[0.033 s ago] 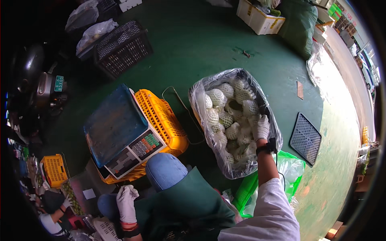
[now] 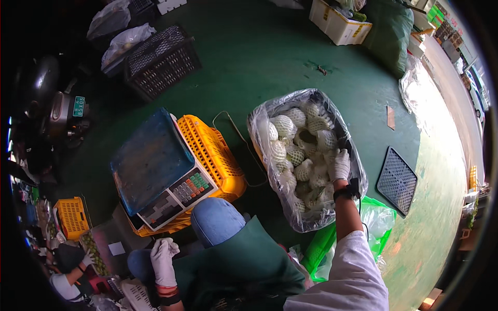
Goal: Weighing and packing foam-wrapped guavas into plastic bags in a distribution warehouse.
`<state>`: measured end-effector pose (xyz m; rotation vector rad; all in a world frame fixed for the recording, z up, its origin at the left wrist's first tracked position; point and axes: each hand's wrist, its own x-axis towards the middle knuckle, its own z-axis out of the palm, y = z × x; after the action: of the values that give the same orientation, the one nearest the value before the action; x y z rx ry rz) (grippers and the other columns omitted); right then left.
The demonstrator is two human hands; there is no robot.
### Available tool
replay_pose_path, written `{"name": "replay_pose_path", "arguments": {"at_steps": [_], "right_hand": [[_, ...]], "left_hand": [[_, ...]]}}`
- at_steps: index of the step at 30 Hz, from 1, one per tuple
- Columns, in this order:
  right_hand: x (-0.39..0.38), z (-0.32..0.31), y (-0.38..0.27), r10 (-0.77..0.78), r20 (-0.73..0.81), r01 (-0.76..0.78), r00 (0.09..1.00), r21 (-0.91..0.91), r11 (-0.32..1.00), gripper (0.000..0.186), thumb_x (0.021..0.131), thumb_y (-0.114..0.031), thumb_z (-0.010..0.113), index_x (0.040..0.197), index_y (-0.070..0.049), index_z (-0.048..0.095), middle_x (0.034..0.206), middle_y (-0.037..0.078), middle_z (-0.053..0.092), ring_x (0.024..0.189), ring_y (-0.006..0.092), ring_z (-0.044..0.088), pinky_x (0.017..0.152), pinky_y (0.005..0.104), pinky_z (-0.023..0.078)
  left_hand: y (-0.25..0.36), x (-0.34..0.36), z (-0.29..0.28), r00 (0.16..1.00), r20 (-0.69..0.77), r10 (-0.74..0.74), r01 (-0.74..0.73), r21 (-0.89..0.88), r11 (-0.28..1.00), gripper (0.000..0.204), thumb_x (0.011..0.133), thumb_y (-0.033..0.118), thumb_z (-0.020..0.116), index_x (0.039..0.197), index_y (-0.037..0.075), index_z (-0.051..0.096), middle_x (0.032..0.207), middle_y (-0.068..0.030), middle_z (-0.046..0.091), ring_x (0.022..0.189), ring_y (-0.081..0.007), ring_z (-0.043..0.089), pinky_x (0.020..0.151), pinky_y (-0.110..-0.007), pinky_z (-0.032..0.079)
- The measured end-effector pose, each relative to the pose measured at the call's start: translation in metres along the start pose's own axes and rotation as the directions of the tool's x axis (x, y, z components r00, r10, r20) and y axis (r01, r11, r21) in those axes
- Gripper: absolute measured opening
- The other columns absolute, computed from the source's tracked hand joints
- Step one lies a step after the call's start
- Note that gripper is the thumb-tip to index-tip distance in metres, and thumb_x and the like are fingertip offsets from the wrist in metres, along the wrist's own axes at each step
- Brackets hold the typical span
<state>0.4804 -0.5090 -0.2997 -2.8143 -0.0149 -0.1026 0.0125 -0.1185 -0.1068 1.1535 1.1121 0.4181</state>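
My gloved left hand (image 2: 164,255) is raised beside my blue-clad knee (image 2: 217,222), fingers curled together; whatever they hold, if anything, is unclear. My gloved right hand (image 2: 338,165) reaches into the plastic-lined container (image 2: 258,136) along its right side, fingers curled among foam-netted round produce (image 2: 295,154); what they grip is hidden. Left of that container, a weighing scale (image 2: 150,160) with blue top and keypad rests on stacked yellow crates (image 2: 210,150). A green bag (image 2: 324,246) with clear plastic lies under my right forearm.
A co-worker's gloved hand (image 2: 88,259) is at lower left over small green produce (image 2: 94,246), near a yellow crate (image 2: 71,217). Also around are a scooter (image 2: 59,114), black crate (image 2: 161,67), white box (image 2: 337,26), large green sack (image 2: 389,39) and grey lattice mat (image 2: 395,180).
The whole view has shifted very slightly, with the scene a little further right in the picture. Both my hands keep much the same position and shape relative to their surroundings.
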Motion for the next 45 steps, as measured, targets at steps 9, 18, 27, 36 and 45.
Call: {"name": "replay_pose_path", "arguments": {"at_steps": [9, 18, 27, 36, 45], "right_hand": [[-0.134, -0.180, 0.098, 0.304, 0.478, -0.550, 0.824, 0.546, 0.633, 0.036, 0.092, -0.028, 0.060, 0.072, 0.001, 0.065, 0.064, 0.008, 0.066, 0.054, 0.0170, 0.063, 0.053, 0.0295, 0.050], [-0.393, -0.166, 0.242, 0.588, 0.270, -0.598, 0.762, -0.051, 0.800, 0.032, 0.077, -0.014, 0.068, 0.107, -0.004, 0.065, 0.107, 0.019, 0.065, 0.101, 0.0348, 0.062, 0.088, 0.0404, 0.049], [-0.420, -0.083, 0.231, 0.723, 0.405, -0.815, 0.560, 0.114, 0.568, 0.036, 0.070, -0.034, 0.080, 0.085, -0.003, 0.069, 0.080, 0.014, 0.068, 0.077, 0.0255, 0.065, 0.075, 0.0376, 0.050], [-0.449, -0.149, 0.184, 0.434, 0.314, -0.378, 0.844, -0.227, 0.898, 0.068, 0.069, -0.038, 0.080, 0.122, -0.006, 0.052, 0.114, 0.019, 0.061, 0.106, 0.0351, 0.060, 0.088, 0.0418, 0.049], [-0.392, -0.209, 0.184, 0.738, 0.149, -0.689, 0.658, -0.276, 0.670, 0.035, 0.086, -0.042, 0.063, 0.088, -0.008, 0.070, 0.078, 0.009, 0.067, 0.076, 0.0267, 0.065, 0.070, 0.0389, 0.049]], "left_hand": [[0.033, 0.007, 0.011, 0.986, 0.094, 0.141, -0.138, -0.034, 0.990, 0.032, 0.101, 0.030, 0.043, 0.108, 0.002, 0.056, 0.084, -0.0047, 0.056, 0.078, -0.0126, 0.053, 0.075, -0.026, 0.042], [0.040, -0.045, 0.112, 0.872, 0.478, 0.110, -0.089, -0.066, 0.994, 0.035, 0.102, 0.035, 0.038, 0.094, 0.004, 0.053, 0.075, -0.0045, 0.051, 0.070, -0.0133, 0.048, 0.072, -0.027, 0.041], [0.032, -0.098, 0.138, 0.757, 0.626, 0.188, -0.252, 0.014, 0.968, 0.035, 0.103, 0.032, 0.036, 0.093, 0.003, 0.053, 0.074, -0.0062, 0.054, 0.068, -0.0143, 0.050, 0.069, -0.028, 0.043], [0.029, -0.095, 0.125, 0.765, 0.628, 0.145, -0.224, 0.047, 0.974, 0.031, 0.102, 0.029, 0.040, 0.096, 0.004, 0.056, 0.077, -0.0039, 0.054, 0.072, -0.0123, 0.050, 0.071, -0.028, 0.043], [0.028, -0.096, 0.115, 0.696, 0.688, 0.205, -0.317, 0.038, 0.948, 0.031, 0.103, 0.028, 0.040, 0.097, 0.003, 0.057, 0.078, -0.0049, 0.055, 0.072, -0.0130, 0.051, 0.070, -0.027, 0.043]]}}
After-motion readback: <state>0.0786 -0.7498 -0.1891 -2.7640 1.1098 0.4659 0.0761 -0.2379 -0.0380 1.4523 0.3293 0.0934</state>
